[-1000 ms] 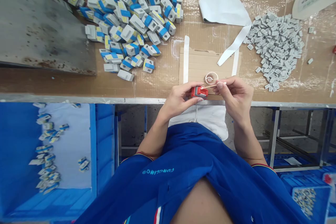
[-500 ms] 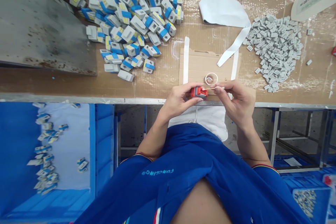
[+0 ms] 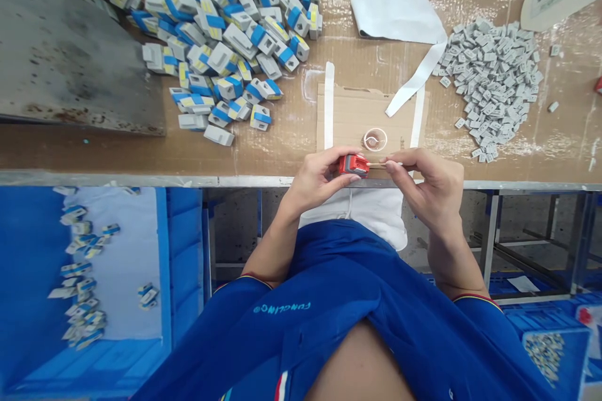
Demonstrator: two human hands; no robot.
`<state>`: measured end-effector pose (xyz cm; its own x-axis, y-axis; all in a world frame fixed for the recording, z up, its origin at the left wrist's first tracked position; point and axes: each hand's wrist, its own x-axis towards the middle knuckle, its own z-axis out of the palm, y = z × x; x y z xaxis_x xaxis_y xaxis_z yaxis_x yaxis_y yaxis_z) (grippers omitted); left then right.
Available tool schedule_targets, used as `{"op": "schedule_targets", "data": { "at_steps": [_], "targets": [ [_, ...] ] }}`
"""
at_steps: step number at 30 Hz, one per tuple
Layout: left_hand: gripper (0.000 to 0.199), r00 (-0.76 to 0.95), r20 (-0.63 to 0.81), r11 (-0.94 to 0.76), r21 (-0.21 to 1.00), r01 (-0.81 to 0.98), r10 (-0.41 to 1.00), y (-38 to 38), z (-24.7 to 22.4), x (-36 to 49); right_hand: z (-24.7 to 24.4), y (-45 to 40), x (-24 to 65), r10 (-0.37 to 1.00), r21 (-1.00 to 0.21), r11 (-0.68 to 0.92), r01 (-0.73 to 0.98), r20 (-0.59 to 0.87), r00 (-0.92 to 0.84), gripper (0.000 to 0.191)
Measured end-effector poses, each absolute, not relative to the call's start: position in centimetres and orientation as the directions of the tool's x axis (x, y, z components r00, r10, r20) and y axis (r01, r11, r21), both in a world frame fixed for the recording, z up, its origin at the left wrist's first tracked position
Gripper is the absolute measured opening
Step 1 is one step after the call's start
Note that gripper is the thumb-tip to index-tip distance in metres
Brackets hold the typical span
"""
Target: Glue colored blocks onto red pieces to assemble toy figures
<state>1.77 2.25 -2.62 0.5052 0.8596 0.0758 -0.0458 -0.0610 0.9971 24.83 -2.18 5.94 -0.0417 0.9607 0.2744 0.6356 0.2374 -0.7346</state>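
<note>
My left hand (image 3: 316, 177) is closed around a small red and grey plastic part (image 3: 353, 165) at the table's front edge. Between the thumb and fingertips of my right hand (image 3: 430, 182) is a thin cotton swab (image 3: 377, 165), whose left end meets the right side of the red part. Just beyond my hands, a small round clear cup (image 3: 375, 139) with a white rim stands on a taped-down cardboard sheet (image 3: 357, 109).
Many grey, blue and yellow blocks (image 3: 226, 31) are heaped at the back left, beside a stained metal panel (image 3: 75, 56). Small grey pieces (image 3: 498, 75) lie piled to the right, near a white cloth (image 3: 397, 9). Blue crates (image 3: 162, 263) stand below the table.
The red part has turned slightly in my left hand. My right hand has shifted a little to the right, and the swab lies more level. The camera view has moved slightly.
</note>
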Motion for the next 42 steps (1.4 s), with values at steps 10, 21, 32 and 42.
{"op": "schedule_targets", "data": {
  "at_steps": [10, 21, 32, 42],
  "targets": [
    [0.049, 0.516, 0.079, -0.072, 0.997, -0.032, 0.853, 2.2, -2.5, 1.6, 6.5, -2.5, 24.5, 0.944, -0.725, 0.31, 0.615, 0.311, -0.109, 0.006],
    [0.048, 0.531, 0.107, -0.126, 0.992, -0.001, 0.84, 2.3, -2.5, 1.3, 6.2, -1.8, 23.6, 0.926, -0.739, 0.365, 0.566, 0.352, -0.138, 0.009],
    [0.047, 0.561, 0.106, -0.122, 0.993, -0.009, 0.821, 2.4, -2.7, 1.3, 6.0, -2.0, 24.5, 0.931, -0.747, 0.359, 0.56, 0.327, -0.16, 0.009],
    [0.048, 0.557, 0.114, -0.115, 0.993, -0.032, 0.822, 2.5, -2.7, 1.3, 5.2, -2.3, 24.5, 0.946, -0.815, 0.314, 0.487, 0.312, -0.087, 0.006]
  ]
}}
